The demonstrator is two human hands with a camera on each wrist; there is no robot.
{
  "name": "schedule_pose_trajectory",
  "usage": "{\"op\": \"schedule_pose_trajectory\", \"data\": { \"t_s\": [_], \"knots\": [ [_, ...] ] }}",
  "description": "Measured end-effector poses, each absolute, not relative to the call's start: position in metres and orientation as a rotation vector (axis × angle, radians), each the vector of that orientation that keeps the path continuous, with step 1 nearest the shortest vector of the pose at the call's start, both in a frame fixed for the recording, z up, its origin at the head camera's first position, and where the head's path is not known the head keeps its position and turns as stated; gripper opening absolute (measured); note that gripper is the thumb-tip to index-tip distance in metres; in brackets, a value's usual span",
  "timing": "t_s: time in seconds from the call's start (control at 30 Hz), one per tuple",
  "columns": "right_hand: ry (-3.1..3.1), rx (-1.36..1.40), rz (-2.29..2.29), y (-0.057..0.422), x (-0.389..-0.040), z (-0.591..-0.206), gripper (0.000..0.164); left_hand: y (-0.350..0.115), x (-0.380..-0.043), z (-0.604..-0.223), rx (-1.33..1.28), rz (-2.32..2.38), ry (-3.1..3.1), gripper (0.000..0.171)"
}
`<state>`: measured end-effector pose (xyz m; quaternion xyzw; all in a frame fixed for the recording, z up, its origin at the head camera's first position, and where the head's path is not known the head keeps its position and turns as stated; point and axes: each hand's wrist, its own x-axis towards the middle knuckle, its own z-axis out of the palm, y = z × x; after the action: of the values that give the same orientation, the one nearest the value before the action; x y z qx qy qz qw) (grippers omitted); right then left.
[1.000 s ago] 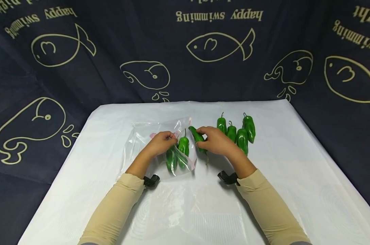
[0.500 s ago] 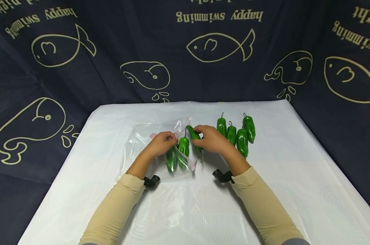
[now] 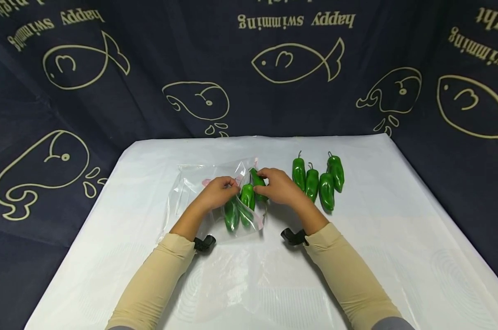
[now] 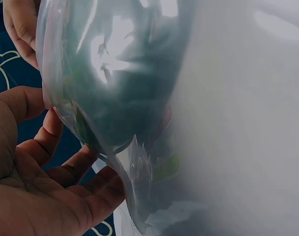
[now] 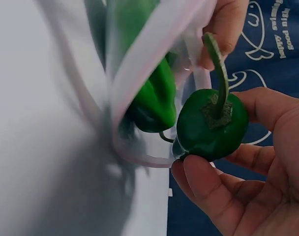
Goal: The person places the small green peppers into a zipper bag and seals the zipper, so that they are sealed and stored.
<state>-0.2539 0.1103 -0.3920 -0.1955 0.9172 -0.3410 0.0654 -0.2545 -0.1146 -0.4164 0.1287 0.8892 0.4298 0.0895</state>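
Observation:
A clear plastic bag (image 3: 191, 183) with a pinkish edge at its mouth lies on the table, mouth toward the right. My left hand (image 3: 218, 193) pinches the upper edge of that mouth and lifts it; in the left wrist view the fingers (image 4: 80, 162) lie along the film. Inside the bag are green peppers (image 3: 247, 196), seen partly through the plastic. My right hand (image 3: 279, 185) grips another green pepper (image 5: 211, 123) between thumb and fingers, at the bag's opening. Its stem end points toward the right wrist camera, and its far end is just within the mouth.
Several more green peppers (image 3: 326, 191) lie in a loose group right of the right hand. A white cloth covers the table (image 3: 249, 298). Behind it hangs a dark blue curtain (image 3: 141, 110) printed with fish and whales.
My right hand has moved left with its pepper, from beside the bag to its opening. The left hand has stayed at the bag's edge.

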Motion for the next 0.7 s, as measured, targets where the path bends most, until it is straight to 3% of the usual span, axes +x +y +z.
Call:
{"op": "schedule_pose_trajectory", "data": {
  "t_s": [0.7],
  "knots": [
    [2.796, -0.575, -0.985, 0.1035, -0.2483, -0.4006, 0.051, -0.1141, -0.2533, -0.4144, 0.371, 1.258, 2.657, 0.017]
  ]
}}
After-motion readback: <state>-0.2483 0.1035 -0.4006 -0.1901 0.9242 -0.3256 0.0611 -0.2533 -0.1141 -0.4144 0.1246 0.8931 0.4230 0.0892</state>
